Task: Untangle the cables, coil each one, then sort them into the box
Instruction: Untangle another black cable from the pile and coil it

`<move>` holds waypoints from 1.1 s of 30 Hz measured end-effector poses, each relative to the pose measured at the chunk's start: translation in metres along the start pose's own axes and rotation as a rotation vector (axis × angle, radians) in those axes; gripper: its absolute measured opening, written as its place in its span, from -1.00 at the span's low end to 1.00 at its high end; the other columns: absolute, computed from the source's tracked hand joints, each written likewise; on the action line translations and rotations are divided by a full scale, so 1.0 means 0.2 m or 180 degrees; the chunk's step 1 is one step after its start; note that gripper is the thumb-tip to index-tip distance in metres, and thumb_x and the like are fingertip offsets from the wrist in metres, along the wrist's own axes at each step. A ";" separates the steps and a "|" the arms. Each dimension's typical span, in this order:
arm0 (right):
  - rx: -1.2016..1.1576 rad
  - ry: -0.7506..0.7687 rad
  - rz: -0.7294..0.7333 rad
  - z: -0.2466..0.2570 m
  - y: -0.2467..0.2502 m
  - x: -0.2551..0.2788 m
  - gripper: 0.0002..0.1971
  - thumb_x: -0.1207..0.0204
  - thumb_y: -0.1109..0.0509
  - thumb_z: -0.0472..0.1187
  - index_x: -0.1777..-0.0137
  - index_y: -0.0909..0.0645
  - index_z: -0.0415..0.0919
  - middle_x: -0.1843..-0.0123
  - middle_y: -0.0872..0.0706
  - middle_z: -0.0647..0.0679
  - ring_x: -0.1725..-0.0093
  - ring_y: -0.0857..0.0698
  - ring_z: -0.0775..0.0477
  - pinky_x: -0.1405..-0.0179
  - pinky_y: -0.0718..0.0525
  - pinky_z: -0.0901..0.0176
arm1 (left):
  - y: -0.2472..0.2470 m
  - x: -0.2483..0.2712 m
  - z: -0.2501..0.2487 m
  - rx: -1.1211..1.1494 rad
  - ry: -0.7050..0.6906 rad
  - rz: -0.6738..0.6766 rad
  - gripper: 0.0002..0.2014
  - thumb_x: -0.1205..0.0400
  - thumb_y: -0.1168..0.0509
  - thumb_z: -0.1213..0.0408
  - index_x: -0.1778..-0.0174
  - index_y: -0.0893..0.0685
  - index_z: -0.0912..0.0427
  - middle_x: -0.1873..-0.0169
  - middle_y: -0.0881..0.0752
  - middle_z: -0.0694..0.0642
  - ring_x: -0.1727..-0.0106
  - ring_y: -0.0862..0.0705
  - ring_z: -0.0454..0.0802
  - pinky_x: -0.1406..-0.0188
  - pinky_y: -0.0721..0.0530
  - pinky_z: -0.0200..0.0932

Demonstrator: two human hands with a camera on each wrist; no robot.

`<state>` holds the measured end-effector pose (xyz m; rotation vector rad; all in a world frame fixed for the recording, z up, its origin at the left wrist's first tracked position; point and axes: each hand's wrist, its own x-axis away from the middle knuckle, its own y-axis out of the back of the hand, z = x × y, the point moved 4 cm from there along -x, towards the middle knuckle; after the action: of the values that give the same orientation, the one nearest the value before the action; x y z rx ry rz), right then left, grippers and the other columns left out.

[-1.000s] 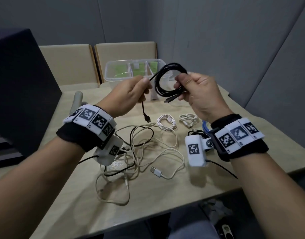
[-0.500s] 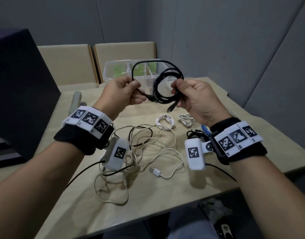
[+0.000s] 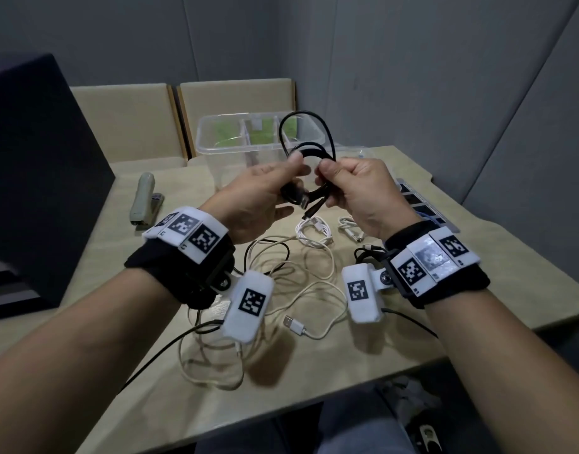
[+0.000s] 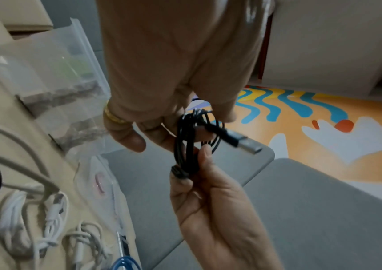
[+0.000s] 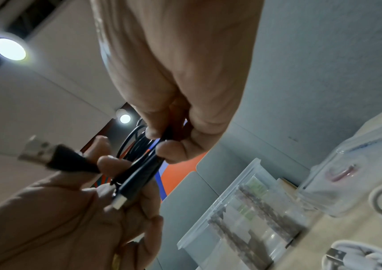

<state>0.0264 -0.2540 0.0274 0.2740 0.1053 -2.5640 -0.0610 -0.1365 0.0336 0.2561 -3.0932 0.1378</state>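
Observation:
I hold a black cable (image 3: 327,139) in the air over the table, wound into a small coil with one wider loop standing above it. My right hand (image 3: 327,178) pinches the bundled strands (image 5: 139,175) between thumb and fingers. My left hand (image 3: 291,178) grips the coil's other side, and its fingers (image 5: 106,164) hold the end with the USB plug (image 5: 37,151). Both plugs hang below the coil (image 3: 311,208). The left wrist view shows the coil (image 4: 185,142) edge-on between the two hands. The clear divided box (image 3: 216,132) stands just behind the hands.
A tangle of beige, white and black cables (image 3: 281,290) lies on the table under my wrists. Two coiled white cables (image 3: 314,229) (image 3: 350,227) lie beyond it. A stapler (image 3: 145,201) lies far left beside a dark panel (image 3: 36,175). A flat tray (image 3: 419,204) lies at the right.
My left hand has carried the free end of the black cable up and round into another loop, then in against the coil. The two hands are now close together.

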 end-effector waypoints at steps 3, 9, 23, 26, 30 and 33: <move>-0.0009 0.0072 0.0074 0.00 0.00 0.00 -0.81 -0.61 -0.34 -0.30 0.22 -0.71 -0.21 0.26 -0.73 -0.17 0.32 -0.64 -0.03 0.49 -0.58 0.30 | 0.01 -0.01 0.01 -0.0375 -0.0003 -0.0101 -0.86 -0.68 -0.22 0.22 0.09 -0.67 0.08 0.37 -0.66 -0.09 0.21 -0.61 -0.15 0.07 -0.44 -0.10; 0.0014 0.0115 -0.0010 0.00 0.01 0.00 -0.79 -0.61 -0.34 -0.31 0.25 -0.70 -0.22 0.29 -0.73 -0.14 0.29 -0.63 -0.09 0.47 -0.61 0.30 | 0.01 -0.01 0.02 -0.0446 0.0174 -0.0026 -0.92 -0.64 -0.25 0.43 -0.02 -0.57 0.23 0.26 -0.66 0.12 0.33 -0.66 -0.10 0.31 -0.69 -0.26; 0.0106 0.0384 -0.0379 0.04 0.17 -0.06 -0.88 -0.61 -0.35 -0.28 0.09 -0.71 -0.20 0.20 -0.71 -0.28 0.19 -0.64 -0.17 0.44 -0.61 0.30 | 0.02 0.03 0.10 -0.1365 0.0174 0.0881 -0.83 -0.63 -0.24 0.48 0.10 -0.67 0.14 0.16 -0.81 0.15 0.11 -0.77 0.07 0.02 -0.65 -0.03; -0.0037 0.0355 -0.0405 0.04 0.19 -0.08 -0.89 -0.60 -0.37 -0.28 -0.02 -0.72 -0.25 0.20 -0.71 -0.29 0.19 -0.65 -0.18 0.47 -0.58 0.32 | 0.04 0.03 0.11 -0.2296 0.0118 0.0878 -0.83 -0.48 -0.47 0.38 0.34 -0.79 0.00 0.13 -0.81 0.23 0.12 -0.73 0.14 -0.02 -0.67 -0.11; -0.0097 0.0351 -0.0436 0.03 0.19 -0.07 -0.90 -0.59 -0.38 -0.28 0.00 -0.72 -0.25 0.25 -0.71 -0.24 0.20 -0.63 -0.18 0.49 -0.57 0.33 | 0.07 0.02 0.09 -0.2470 0.0231 0.0724 -0.89 -0.42 -0.51 0.35 0.32 -0.70 0.26 0.43 -0.72 0.15 0.39 -0.64 -0.05 0.32 -0.64 -0.22; -0.0073 0.0311 -0.0557 0.04 0.21 -0.07 -0.88 -0.60 -0.38 -0.27 0.16 -0.71 -0.19 0.30 -0.71 -0.16 0.27 -0.61 -0.15 0.50 -0.57 0.33 | 0.12 0.02 0.05 -0.1990 0.0189 0.0354 -0.90 -0.49 -0.42 0.47 0.28 -0.63 0.27 0.45 -0.72 0.12 0.36 -0.73 -0.05 0.26 -0.74 -0.24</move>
<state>0.0585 -0.2838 0.0374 0.3973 0.2030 -2.7203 -0.0692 -0.1137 0.0218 0.0518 -2.8998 -0.7843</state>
